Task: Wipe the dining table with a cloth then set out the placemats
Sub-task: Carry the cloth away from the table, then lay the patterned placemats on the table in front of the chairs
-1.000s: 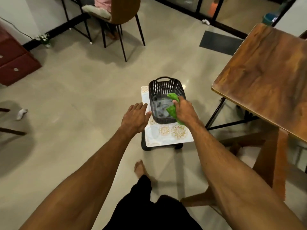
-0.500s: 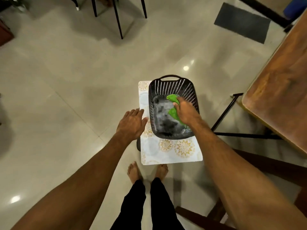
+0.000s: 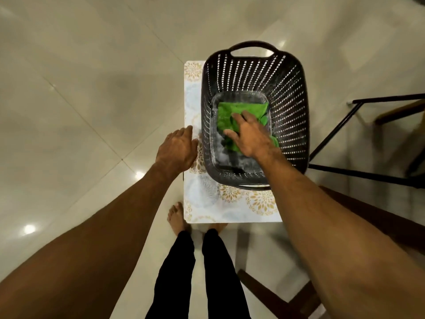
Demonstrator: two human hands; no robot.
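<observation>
One green cloth (image 3: 241, 109) lies crumpled on the bottom of the dark slotted basket (image 3: 289, 100), directly under the right hand (image 3: 249, 137), whose fingers are spread and laid flat on it rather than curled round a fold. It looks light, soft and limp, so it should bunch easily. Gathering a fold beneath the fingertips and pinching it against the thumb would lift it whole, with the corners likely to trail. Nearer than that hand, the basket's bottom shows a grey, glossy patch, possibly a flat sheet or just the plastic; blur leaves that unclear. The left hand (image 3: 177, 150) is open, fingers straight and together, just outside the basket's wall, above the patterned tabletop (image 3: 230, 210) that carries the basket.
</observation>
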